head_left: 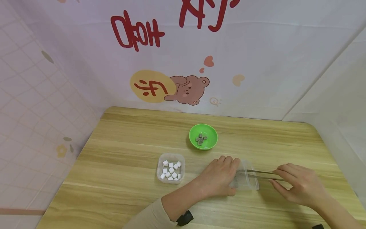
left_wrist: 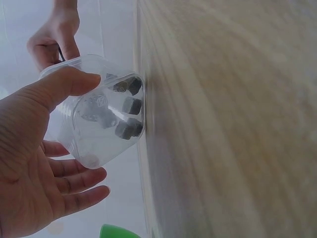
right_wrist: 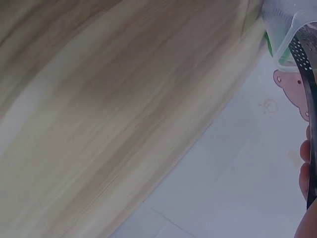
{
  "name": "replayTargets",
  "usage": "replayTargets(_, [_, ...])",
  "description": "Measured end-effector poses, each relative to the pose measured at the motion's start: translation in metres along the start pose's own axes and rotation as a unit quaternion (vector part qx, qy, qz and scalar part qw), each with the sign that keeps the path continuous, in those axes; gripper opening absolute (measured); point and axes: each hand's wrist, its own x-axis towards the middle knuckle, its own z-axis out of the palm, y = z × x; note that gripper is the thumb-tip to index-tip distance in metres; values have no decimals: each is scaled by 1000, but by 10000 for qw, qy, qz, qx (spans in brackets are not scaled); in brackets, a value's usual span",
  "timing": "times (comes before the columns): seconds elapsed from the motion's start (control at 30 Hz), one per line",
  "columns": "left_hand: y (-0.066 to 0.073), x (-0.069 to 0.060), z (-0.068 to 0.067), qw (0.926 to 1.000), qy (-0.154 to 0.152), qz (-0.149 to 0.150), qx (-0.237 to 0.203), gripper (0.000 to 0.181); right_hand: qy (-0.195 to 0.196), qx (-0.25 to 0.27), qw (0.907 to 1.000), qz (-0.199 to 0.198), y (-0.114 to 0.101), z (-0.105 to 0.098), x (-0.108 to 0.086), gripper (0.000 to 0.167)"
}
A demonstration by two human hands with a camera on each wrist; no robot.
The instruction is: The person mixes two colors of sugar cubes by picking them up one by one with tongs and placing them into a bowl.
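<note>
My left hand grips a clear plastic container from its base end, tipped so its mouth faces right. Several dark grey cubes lie inside along the side nearest the table, seen through the base in the left wrist view. Between thumb and fingers my right hand pinches dark metal tongs with perforated ends. Those ends reach through the container's mouth. Whether they touch a cube cannot be made out. Behind the left hand stands a green bowl with several grey cubes in it.
A square clear tub holding several white cubes stands left of the left hand. All of it is on a wood-grain table, bounded by a printed white backdrop at the rear and sides.
</note>
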Motion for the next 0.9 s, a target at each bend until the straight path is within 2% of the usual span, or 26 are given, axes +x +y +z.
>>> replayTargets(0.23, [0,0,0,10000,18,-8,12,66,333,32,9991,267,-2,-9,-3,49])
replayTargets(0.5, [1,-1,0,10000,31,9,10,65,883,129,9941,618,-5,-21,0,55])
replayTargets(0.7, [1,-1,-1,10000,20,27,15,65,1294,193,9888,714,-5,-27,11,53])
replayTargets(0.9, [1,-1,-1,10000,-34,30,-22,67,1875,156,9789,797,-1,-26,29,56])
